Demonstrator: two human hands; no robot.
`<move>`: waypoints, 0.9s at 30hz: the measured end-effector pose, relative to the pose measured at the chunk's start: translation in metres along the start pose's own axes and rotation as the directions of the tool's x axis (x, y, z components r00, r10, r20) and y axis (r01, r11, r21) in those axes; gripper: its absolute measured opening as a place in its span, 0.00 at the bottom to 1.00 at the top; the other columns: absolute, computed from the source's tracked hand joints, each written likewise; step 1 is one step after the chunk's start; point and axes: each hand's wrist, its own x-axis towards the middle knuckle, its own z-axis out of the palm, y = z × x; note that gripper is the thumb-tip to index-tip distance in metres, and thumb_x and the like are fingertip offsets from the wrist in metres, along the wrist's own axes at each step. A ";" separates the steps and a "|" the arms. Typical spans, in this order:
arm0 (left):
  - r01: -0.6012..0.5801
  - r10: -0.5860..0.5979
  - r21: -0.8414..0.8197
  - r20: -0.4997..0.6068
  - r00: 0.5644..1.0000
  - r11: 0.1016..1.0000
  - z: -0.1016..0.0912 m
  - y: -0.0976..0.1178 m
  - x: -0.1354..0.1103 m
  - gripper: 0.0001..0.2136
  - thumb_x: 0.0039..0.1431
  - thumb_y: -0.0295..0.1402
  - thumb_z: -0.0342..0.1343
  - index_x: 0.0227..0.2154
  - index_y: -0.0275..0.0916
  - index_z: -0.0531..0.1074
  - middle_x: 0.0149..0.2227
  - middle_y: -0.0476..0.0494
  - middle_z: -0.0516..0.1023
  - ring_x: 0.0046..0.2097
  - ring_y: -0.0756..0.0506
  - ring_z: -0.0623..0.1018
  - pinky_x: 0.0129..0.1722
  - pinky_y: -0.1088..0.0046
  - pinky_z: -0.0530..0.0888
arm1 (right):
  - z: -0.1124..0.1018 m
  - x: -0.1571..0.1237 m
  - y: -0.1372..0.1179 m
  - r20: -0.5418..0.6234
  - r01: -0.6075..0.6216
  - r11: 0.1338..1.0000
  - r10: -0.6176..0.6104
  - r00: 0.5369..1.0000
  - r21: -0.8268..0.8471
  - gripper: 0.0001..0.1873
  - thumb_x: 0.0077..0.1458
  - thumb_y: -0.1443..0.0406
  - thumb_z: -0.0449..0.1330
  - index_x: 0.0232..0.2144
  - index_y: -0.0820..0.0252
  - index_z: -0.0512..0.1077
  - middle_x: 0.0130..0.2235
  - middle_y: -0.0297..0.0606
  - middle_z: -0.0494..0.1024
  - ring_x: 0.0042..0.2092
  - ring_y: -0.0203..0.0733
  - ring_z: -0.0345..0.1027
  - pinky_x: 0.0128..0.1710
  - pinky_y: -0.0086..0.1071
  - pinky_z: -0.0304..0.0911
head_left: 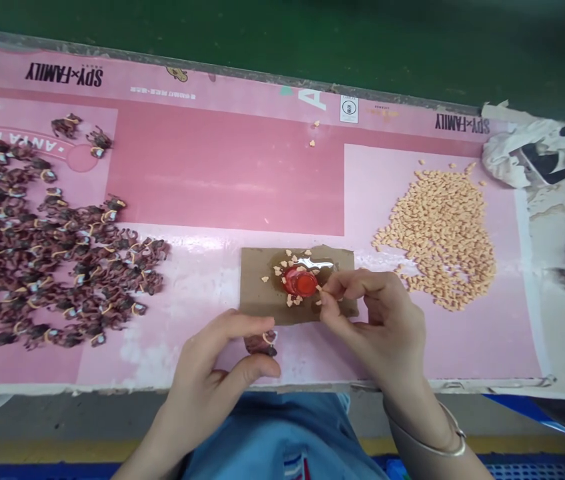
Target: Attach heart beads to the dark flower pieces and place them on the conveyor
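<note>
Two hands: both pinching, neither released.
Left hand (222, 363): grips small dark-brown moulded piece with yellow band (263, 341), just below the cardboard.
Right hand (372, 320): thumb and forefinger nip tiny peach plastic bit (320, 291) at edge of round red cap (301, 281) on brown cardboard scrap (257, 300).
Risk: wet shiny puddle (322, 263) around cap — bit could slip, fingers could smear.

Side by side, left hand (212, 373) and right hand (377, 327), fingertips pinched.
</note>
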 end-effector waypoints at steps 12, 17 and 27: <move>0.441 -0.402 -0.671 0.226 0.887 0.596 0.014 0.010 0.012 0.07 0.65 0.38 0.67 0.38 0.41 0.79 0.27 0.51 0.81 0.28 0.53 0.81 0.29 0.85 0.76 | -0.009 0.004 -0.045 0.255 0.219 0.953 -0.269 0.929 0.208 0.21 0.57 0.79 0.58 0.25 0.53 0.53 0.28 0.29 0.80 0.30 0.32 0.76 0.30 0.24 0.74; 0.486 -0.420 -0.718 0.291 0.859 0.497 0.016 0.009 0.011 0.08 0.64 0.37 0.68 0.35 0.40 0.77 0.24 0.54 0.82 0.23 0.55 0.79 0.24 0.87 0.73 | -0.008 0.001 -0.044 0.241 0.255 0.943 -0.304 0.922 0.214 0.22 0.57 0.80 0.58 0.24 0.54 0.53 0.29 0.29 0.81 0.31 0.30 0.76 0.34 0.22 0.75; 0.356 -0.397 -0.571 0.057 0.916 0.739 0.016 0.011 0.008 0.07 0.63 0.37 0.68 0.33 0.42 0.78 0.24 0.55 0.82 0.24 0.55 0.81 0.25 0.87 0.77 | -0.010 -0.007 -0.044 0.272 0.361 0.929 -0.370 0.889 0.083 0.10 0.63 0.77 0.58 0.40 0.58 0.72 0.35 0.35 0.84 0.39 0.34 0.80 0.45 0.26 0.78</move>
